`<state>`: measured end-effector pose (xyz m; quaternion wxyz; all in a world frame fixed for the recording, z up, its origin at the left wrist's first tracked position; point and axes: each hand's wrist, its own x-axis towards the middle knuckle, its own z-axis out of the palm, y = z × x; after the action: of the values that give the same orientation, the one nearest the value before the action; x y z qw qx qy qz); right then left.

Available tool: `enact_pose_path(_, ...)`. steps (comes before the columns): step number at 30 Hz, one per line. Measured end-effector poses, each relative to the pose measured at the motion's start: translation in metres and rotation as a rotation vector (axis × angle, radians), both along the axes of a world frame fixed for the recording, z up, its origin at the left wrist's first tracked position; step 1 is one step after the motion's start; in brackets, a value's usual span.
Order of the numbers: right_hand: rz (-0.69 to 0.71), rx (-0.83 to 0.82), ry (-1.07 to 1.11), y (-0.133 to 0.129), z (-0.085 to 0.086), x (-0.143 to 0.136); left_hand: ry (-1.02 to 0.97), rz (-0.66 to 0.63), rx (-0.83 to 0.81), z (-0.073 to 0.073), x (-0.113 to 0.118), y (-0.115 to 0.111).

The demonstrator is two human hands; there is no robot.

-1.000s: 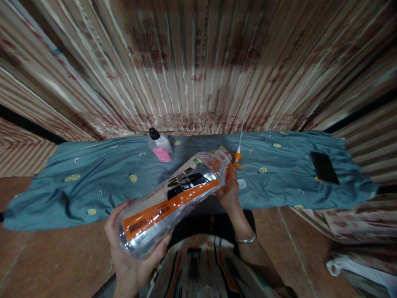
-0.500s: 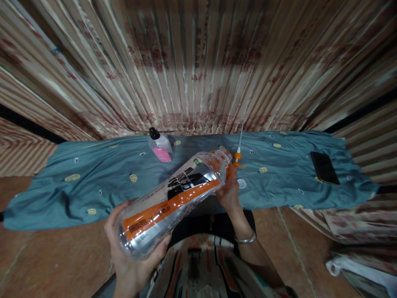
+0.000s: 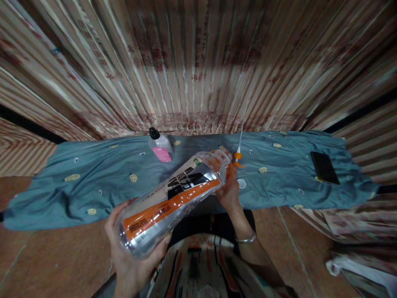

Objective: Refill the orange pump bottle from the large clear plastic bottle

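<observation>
A large clear plastic drink bottle with an orange, silver and black label lies tilted across my view, its neck up to the right. My left hand is wrapped round its base end. My right hand is closed round an orange bottle, mostly hidden behind the clear bottle's neck. The clear bottle's open mouth lies over the orange bottle's top; whether they touch, I cannot tell. Just beyond my right hand, an orange and white pump head with a long thin tube lies on the cloth.
A teal patterned cloth covers the narrow table. On it stands a small clear bottle with a black cap and pink label. A white disc lies near my right hand, and a black phone lies far right. Curtains hang behind.
</observation>
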<state>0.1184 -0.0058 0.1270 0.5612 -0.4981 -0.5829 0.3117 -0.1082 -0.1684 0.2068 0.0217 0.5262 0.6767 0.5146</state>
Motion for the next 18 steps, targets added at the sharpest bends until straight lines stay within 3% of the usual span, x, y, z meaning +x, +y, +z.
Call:
enact_pose_path(13, 0.002, 0.005, 0.020, 0.0004, 0.0019, -0.0005, -0.090, 0.096, -0.087, 0.0000, 0.0060, -0.0031)
enact_pose_path(18, -0.004, -0.008, 0.016, 0.0005, -0.0002, -0.0006, 0.006, 0.004, -0.066, -0.0038, -0.0008, -0.0038)
